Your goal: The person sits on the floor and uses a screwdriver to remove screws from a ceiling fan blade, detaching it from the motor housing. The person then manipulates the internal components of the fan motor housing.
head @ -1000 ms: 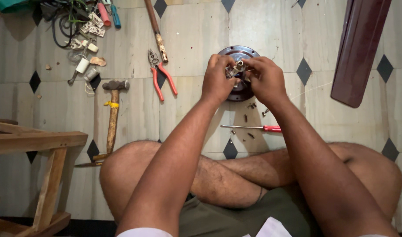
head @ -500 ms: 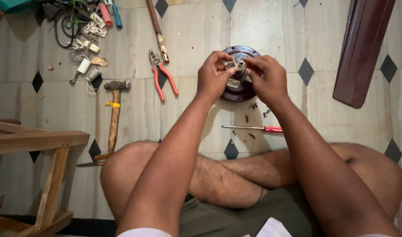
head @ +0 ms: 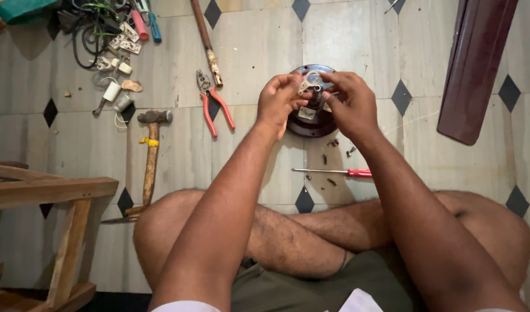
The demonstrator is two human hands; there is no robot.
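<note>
Tiled floor carries a round dark motor housing (head: 312,118), with loose screws (head: 333,143) and a red-handled screwdriver (head: 333,171) just beside it. Above the housing, the left hand (head: 279,101) and right hand (head: 349,101) pinch a small metal fitting (head: 309,85) between fingertips; this looks like a fitting step, and the next move likely needs steady alignment.

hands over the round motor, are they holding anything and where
Both the left hand and right hand pinch a small metal fitting by its sides with fingertips, above the round motor housing.
</note>
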